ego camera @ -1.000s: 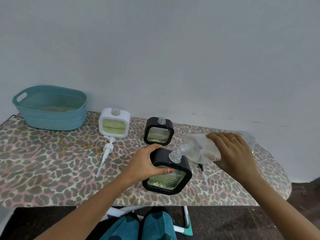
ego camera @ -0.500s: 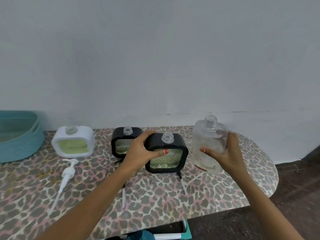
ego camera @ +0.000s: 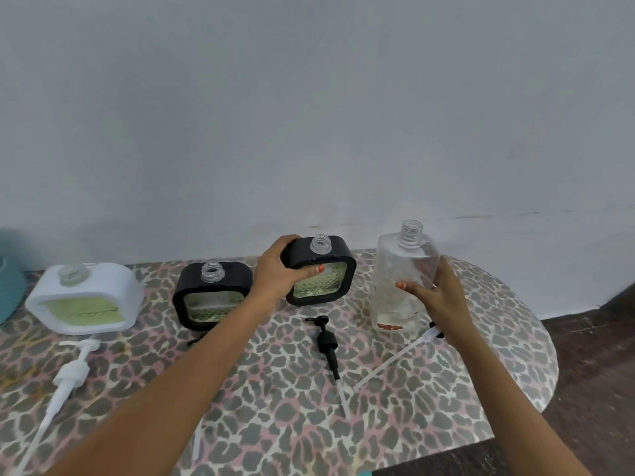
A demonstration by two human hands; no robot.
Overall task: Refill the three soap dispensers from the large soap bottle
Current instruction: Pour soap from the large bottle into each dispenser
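Three square dispensers with green soap stand uncapped on the leopard-print table [ego camera: 464,389]. The white dispenser [ego camera: 86,298] is at the left, a black dispenser [ego camera: 211,293] in the middle. My left hand [ego camera: 280,271] grips the upper left corner of the second black dispenser [ego camera: 323,271], which stands upright further back. To its right the large clear soap bottle [ego camera: 403,276] stands upright, uncapped and nearly empty, with my right hand [ego camera: 438,293] curled around its right side.
A white pump [ego camera: 70,371] lies in front of the white dispenser, a black pump [ego camera: 328,341] in front of the held one. Another pump tube [ego camera: 395,359] lies by the bottle's base. A teal basket [ego camera: 8,280] peeks in at the left edge. The wall is close behind.
The large bottle went from tipped over the black dispenser's neck to standing upright on the table. My left hand moved that dispenser back, next to the other black one.
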